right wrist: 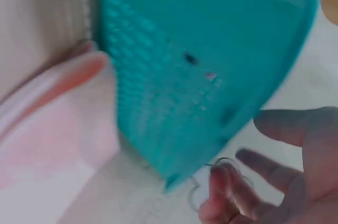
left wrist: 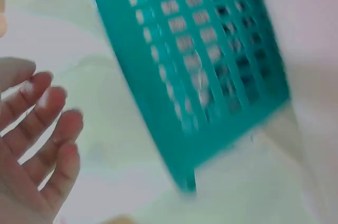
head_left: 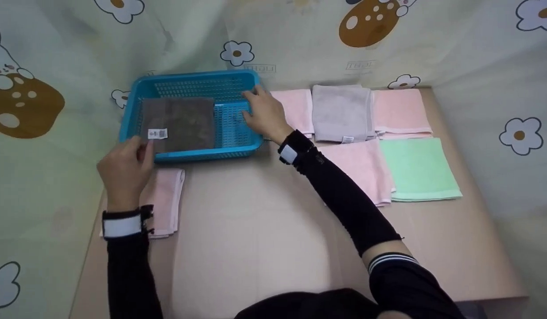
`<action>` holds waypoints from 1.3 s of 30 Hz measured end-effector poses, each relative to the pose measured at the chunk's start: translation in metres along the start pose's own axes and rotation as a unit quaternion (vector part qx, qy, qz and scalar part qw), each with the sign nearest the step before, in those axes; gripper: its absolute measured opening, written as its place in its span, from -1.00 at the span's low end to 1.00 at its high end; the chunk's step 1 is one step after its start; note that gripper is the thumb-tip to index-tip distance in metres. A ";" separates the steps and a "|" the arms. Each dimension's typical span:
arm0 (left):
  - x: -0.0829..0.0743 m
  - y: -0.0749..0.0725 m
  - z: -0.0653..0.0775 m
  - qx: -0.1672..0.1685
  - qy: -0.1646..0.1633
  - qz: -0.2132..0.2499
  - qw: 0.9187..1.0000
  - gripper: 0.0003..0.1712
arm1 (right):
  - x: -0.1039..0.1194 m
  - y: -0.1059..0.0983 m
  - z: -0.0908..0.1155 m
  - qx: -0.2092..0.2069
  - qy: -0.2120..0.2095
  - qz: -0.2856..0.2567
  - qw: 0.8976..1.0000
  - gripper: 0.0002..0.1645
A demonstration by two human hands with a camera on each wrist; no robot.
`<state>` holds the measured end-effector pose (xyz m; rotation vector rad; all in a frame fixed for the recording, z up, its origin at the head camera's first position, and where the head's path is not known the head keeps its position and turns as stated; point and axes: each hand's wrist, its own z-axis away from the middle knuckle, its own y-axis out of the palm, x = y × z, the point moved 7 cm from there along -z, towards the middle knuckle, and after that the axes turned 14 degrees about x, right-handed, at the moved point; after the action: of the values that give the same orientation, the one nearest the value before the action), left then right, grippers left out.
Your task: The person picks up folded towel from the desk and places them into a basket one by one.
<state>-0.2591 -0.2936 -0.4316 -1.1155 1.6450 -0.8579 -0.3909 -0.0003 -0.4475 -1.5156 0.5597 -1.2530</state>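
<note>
A blue perforated plastic basket (head_left: 195, 154) stands at the back left of the table. Inside its left part lies a folded dark brown towel (head_left: 184, 119) with a white label. My left hand (head_left: 125, 170) is near the basket's front left corner; in the left wrist view its fingers (left wrist: 63, 129) are loosely bent, spaced from the basket wall. At the basket's right end, my right hand (head_left: 269, 113) has its fingers and thumb spread over the rim. The right wrist view shows the thumb (right wrist: 280, 126) right at the rim, with nothing held.
Folded pink (head_left: 404, 110), grey (head_left: 342, 113) and green (head_left: 419, 168) towels lie in rows right of the basket. Another pink towel (head_left: 164, 204) lies beside my left wrist. A patterned curtain (head_left: 300, 53) hangs behind and along both sides of the table (head_left: 251, 230).
</note>
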 end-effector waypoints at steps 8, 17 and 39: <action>0.064 0.026 0.054 0.246 -0.096 0.002 0.964 -0.54 | -0.034 0.015 -0.004 -0.007 0.062 -0.080 0.995 -0.15; 0.103 0.061 0.079 0.335 -0.185 0.020 0.924 0.18 | -0.039 0.025 -0.009 0.016 0.068 -0.130 0.989 -0.23; -0.035 0.130 0.058 0.381 -0.135 0.075 0.912 0.19 | -0.037 0.030 -0.007 0.043 0.082 -0.150 0.984 -0.17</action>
<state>-0.2362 -0.2191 -0.5554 -0.5150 0.9936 -1.0569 -0.4029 0.0175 -0.4913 -1.4688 0.3848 -1.6251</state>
